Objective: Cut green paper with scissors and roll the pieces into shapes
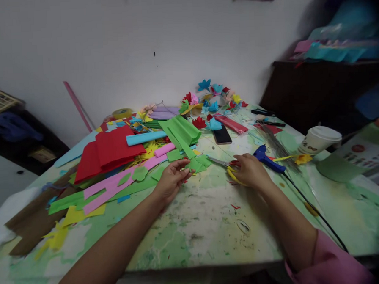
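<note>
My right hand (250, 169) is closed around the yellow and red handles of a pair of scissors (221, 161), whose blades point left over the table. Facing it, my left hand (174, 179) has its fingers curled together beside cut green paper pieces (197, 163); whatever is between the fingertips is too small to make out. Behind the hands lies a folded sheet of green crepe paper (182, 131). A blue glue gun (269, 159) rests just right of my right hand, its black cord running toward the front edge.
Red crepe paper (109, 150), pink strips (115, 184) and brown paper (34, 218) cover the left side. Paper flowers (214, 100) and a phone (222, 135) lie at the back. A lidded cup (319, 140) and a green container (355, 154) stand on the right.
</note>
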`<state>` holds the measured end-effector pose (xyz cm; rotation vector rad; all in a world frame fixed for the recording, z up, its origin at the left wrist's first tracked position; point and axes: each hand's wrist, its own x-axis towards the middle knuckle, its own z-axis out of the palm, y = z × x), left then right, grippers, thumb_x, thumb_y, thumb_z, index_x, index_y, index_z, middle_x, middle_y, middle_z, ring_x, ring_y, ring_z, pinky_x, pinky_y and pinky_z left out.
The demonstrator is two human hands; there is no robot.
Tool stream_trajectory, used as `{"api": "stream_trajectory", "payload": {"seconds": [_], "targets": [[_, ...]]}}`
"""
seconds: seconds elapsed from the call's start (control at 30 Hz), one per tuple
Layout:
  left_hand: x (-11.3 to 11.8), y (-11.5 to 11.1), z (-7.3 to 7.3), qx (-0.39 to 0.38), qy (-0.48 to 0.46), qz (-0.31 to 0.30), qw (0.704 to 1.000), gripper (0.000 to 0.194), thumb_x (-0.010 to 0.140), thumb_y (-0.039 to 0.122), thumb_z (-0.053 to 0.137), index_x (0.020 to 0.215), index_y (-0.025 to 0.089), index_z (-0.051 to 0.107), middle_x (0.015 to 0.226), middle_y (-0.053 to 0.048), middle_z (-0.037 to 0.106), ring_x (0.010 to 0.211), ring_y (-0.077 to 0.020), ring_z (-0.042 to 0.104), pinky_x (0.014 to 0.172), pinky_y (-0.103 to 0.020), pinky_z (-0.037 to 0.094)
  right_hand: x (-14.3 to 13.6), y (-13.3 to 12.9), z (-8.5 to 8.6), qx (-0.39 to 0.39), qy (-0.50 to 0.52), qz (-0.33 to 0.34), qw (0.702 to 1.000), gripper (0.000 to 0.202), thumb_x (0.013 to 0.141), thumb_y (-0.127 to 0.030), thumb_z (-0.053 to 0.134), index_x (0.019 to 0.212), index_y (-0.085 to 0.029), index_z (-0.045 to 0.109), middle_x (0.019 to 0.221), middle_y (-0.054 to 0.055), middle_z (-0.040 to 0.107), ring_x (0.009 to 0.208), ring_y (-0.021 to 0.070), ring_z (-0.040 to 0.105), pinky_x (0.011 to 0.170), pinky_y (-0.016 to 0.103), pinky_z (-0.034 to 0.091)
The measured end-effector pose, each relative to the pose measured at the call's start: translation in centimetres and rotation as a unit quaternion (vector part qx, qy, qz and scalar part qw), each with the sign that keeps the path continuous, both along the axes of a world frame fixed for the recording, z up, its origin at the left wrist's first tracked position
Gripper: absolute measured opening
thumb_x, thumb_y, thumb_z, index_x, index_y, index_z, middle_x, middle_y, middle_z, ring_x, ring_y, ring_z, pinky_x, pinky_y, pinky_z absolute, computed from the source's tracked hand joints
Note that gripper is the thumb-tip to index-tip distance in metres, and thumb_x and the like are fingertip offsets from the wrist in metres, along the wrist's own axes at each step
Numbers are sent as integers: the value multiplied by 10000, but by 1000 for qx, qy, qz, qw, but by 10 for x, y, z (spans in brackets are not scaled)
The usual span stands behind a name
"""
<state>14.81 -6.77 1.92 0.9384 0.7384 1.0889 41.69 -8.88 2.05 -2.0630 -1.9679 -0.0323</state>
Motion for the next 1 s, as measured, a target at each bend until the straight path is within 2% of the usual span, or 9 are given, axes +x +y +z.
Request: {"api": "stream_trajectory", "payload": {"seconds": [0.17,0.27,0.33,0.43,0.6,0.67,0.77,0.87,1.0], "targets": [[4,-5,-1,17,7,-33,999,328,598,201,788,891,146,651,867,1,627,798,-127,671,738,-190,521,10,1,4,-13,178,121,976,361,670,-236,618,1017,-143,652,1022,110,619,914,209,577,799,288,426],[6,-9,0,15,12,-38,999,347,559,246,812,840,128,648,786,7,622,746,-126,671,742,-219,520,-4,-1,9,59,277,104,953,178,763,-267,513,797,-147,639,836,70,625,784,179,576,700,274,429],[7,-11,0,14,18,-44,999,375,537,275,824,829,125,641,757,11,616,722,-128,670,737,-235,519,-24,-3,11,98,292,104,946,208,811,-291,461,713,-163,592,705,34,587,683,163,540,629,264,398],[8,-10,-3,15,36,-48,998,408,527,318,826,830,129,631,736,13,618,693,-126,663,715,-241,511,-58,-4,16,117,255,188,941,266,847,-312,440,635,-175,523,634,12,522,644,152,491,602,259,357],[5,0,-11,76,138,-39,987,336,603,347,761,814,123,628,748,-21,655,677,-139,628,680,-266,482,-100,-1,12,61,223,276,933,146,836,-319,520,792,-181,538,743,13,561,704,150,493,627,252,349],[2,3,-14,152,243,-13,958,258,640,307,718,805,122,645,739,-27,659,671,-150,604,645,-263,454,-107,-1,2,31,259,265,928,153,839,-333,521,823,-181,523,733,5,554,676,144,488,598,244,342],[-1,2,-15,278,400,15,873,134,696,220,642,796,137,672,723,-22,653,680,-159,573,629,-259,410,-110,-3,-14,19,296,246,923,171,818,-340,547,867,-182,504,714,-10,532,649,140,478,587,243,339],[-2,-4,-12,349,474,8,808,123,748,189,585,814,146,679,744,-29,647,705,-153,557,649,-255,388,-107,-5,-24,13,334,242,911,148,813,-326,540,833,-185,501,689,-19,520,629,135,470,580,243,336],[1,-10,-8,373,490,-19,788,124,768,236,595,812,156,678,712,-18,622,676,-138,527,638,-246,375,-101,-1,-28,19,406,230,884,177,845,-309,462,727,-184,504,655,-15,503,623,130,451,574,241,327]]}}
